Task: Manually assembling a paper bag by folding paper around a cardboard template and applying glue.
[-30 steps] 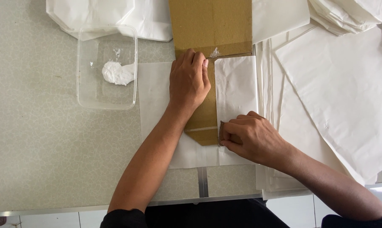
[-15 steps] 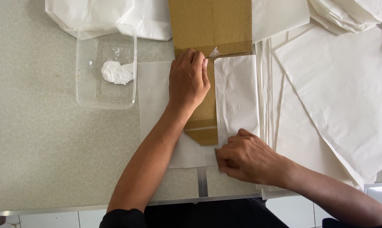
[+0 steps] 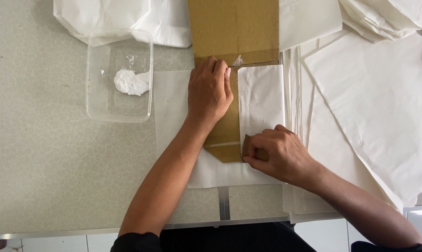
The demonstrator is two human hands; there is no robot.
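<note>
A long brown cardboard template [image 3: 233,32] lies lengthwise on a white paper sheet [image 3: 173,107]. My left hand [image 3: 210,91] presses flat on the cardboard, fingers together. The right side of the sheet is folded over the cardboard as a white flap [image 3: 261,100]. My right hand [image 3: 272,156] pinches the near corner of that flap against the cardboard's lower end, fingertips closed on the paper edge.
A clear plastic tub [image 3: 120,77] with a lump of white paste [image 3: 130,82] stands to the left. Loose white sheets [image 3: 379,102] are stacked on the right, folded white bags [image 3: 113,18] at the far edge. The table's front edge [image 3: 80,231] runs along the bottom.
My right hand slid toward me along the folded flap, then came back slightly onto its near corner. The left hand stayed pressed on the cardboard.
</note>
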